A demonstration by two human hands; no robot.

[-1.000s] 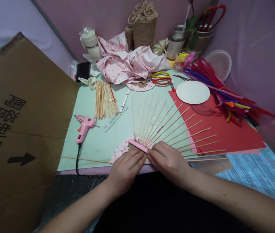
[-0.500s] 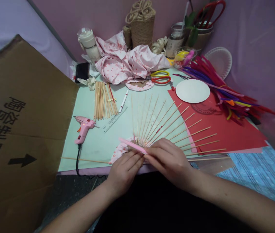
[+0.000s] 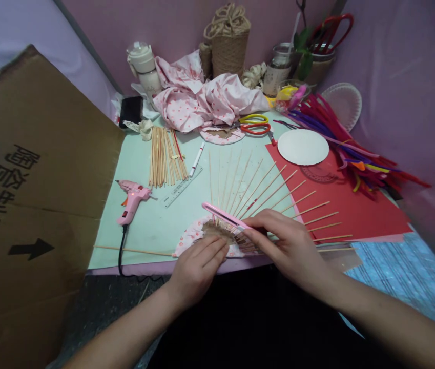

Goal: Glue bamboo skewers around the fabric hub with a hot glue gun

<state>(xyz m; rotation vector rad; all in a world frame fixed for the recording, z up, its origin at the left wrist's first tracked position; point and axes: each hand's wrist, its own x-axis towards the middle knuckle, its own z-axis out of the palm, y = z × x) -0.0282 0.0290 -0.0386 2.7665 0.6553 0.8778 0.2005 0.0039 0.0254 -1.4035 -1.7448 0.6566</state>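
A half-round cardboard piece (image 3: pixel 212 231), edged in pink spotted fabric, lies at the table's front edge. Thin wooden sticks (image 3: pixel 260 193) fan out from it toward the back and right, one of them with a red mark; another stick (image 3: pixel 136 250) points left. My left hand (image 3: pixel 199 264) rests with its fingers flat on the cardboard. In my right hand (image 3: pixel 284 243) is a slim pink utility knife (image 3: pixel 223 215), gripped between thumb and fingers over the base of the sticks. Its far end tilts up to the left. The fingers partly cover its near end.
A pink glue gun (image 3: pixel 133 200) with a black cord lies left, beside a tall cardboard box (image 3: pixel 40 195). Behind are a stick bundle (image 3: pixel 163 156), ruler (image 3: pixel 182 187), marker (image 3: pixel 197 160), scissors (image 3: pixel 254 124) and crumpled fabric (image 3: pixel 217 97). Red paper (image 3: pixel 351 200) and a white disc (image 3: pixel 304 147) lie right.
My right hand has moved right and slightly up, away from my left hand, with the pink knife. More of the cardboard now shows. My left hand has stayed nearly still.
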